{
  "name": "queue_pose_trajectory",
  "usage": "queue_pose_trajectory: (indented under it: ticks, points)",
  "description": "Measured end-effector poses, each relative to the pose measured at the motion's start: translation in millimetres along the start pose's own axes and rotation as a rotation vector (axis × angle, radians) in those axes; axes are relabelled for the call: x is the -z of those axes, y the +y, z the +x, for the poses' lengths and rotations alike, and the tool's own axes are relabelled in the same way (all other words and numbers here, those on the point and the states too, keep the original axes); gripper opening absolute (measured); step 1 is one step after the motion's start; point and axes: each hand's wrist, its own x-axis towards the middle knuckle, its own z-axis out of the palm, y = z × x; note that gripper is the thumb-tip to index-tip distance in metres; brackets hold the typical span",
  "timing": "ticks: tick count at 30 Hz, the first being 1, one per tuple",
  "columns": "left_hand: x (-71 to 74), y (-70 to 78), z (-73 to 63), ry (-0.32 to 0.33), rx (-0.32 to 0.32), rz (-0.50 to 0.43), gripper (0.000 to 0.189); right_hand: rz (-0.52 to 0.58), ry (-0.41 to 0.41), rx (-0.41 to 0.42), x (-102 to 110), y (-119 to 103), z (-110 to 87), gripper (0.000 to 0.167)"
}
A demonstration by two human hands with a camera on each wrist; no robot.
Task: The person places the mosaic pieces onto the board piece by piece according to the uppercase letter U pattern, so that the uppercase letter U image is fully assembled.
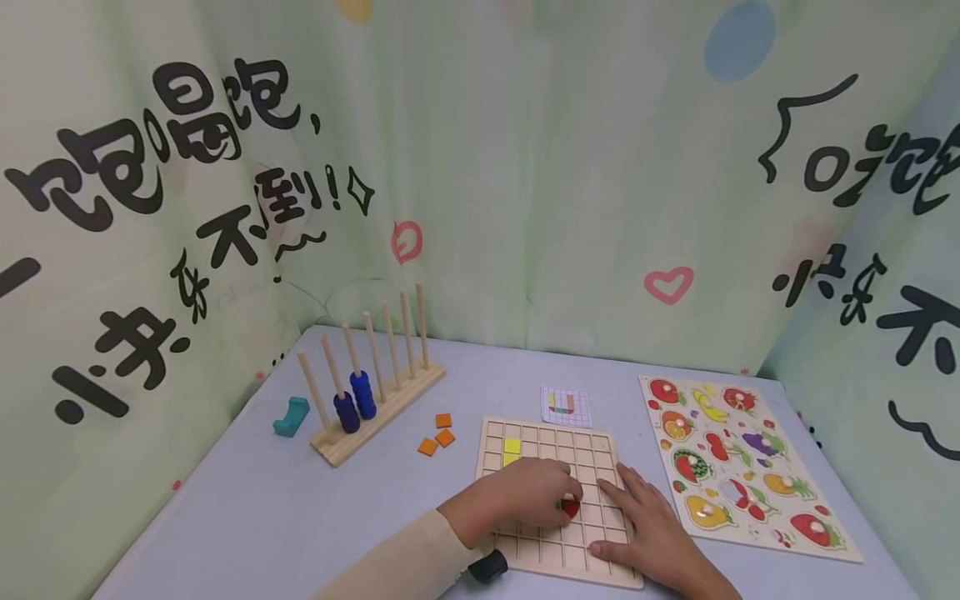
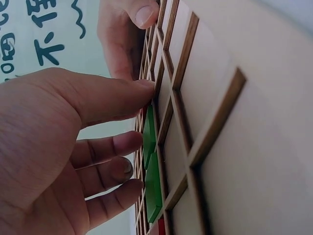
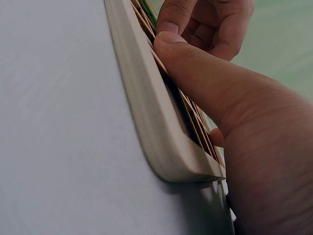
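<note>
Your grid board (image 1: 540, 552) sits near you on the table (image 1: 225, 508), just right of centre. Your left hand (image 1: 525, 487) reaches over its middle with the fingers bent round a red tile (image 1: 570, 508); you touch the tile, but I cannot tell whether you pinch it or press it. Your right hand (image 1: 651, 527) rests on the board's edge at four o'clock, relaxed, fingers spread.

Your left wrist view shows two green tiles (image 2: 153, 188) end to end in the board beside that hand's fingertips. Yellow tiles (image 1: 512, 446) lie in the board toward eleven o'clock.

Taking the board as the clock's centre, you have a patterned card (image 1: 566, 407) at twelve and a fruit puzzle (image 1: 750, 533) between two and three. Three orange tiles (image 1: 427, 447) lie loose at ten; beyond them stands a peg stand (image 1: 401, 396) with blue rings (image 1: 362, 396) on two pegs. A teal piece (image 1: 292, 417) lies between nine and ten.
</note>
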Motion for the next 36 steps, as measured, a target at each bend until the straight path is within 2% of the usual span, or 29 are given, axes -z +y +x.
queue_pose_trajectory:
  ticks: [8,13,24,31,36]
  points:
    - [-1.0,-1.2,0.0,0.013,-0.020,0.041,0.025,-0.001,0.006,0.016,1,0,0.1,0.101]
    - [0.6,-2.7,-1.8,0.027,-0.025,0.033,0.023,-0.001,0.019,0.035,2,-1,1.2,0.100]
    - [9.2,0.7,-16.1,0.035,0.018,0.057,0.025,-0.007,0.007,0.023,2,-1,0.0,0.101]
    - [18.8,-17.8,-35.0,0.077,0.018,0.139,0.026,-0.004,0.001,0.015,2,-1,0.1,0.101]
    - [17.4,-40.2,-50.0,0.103,0.051,0.144,0.023,0.009,0.004,0.022,2,-1,0.7,0.101]
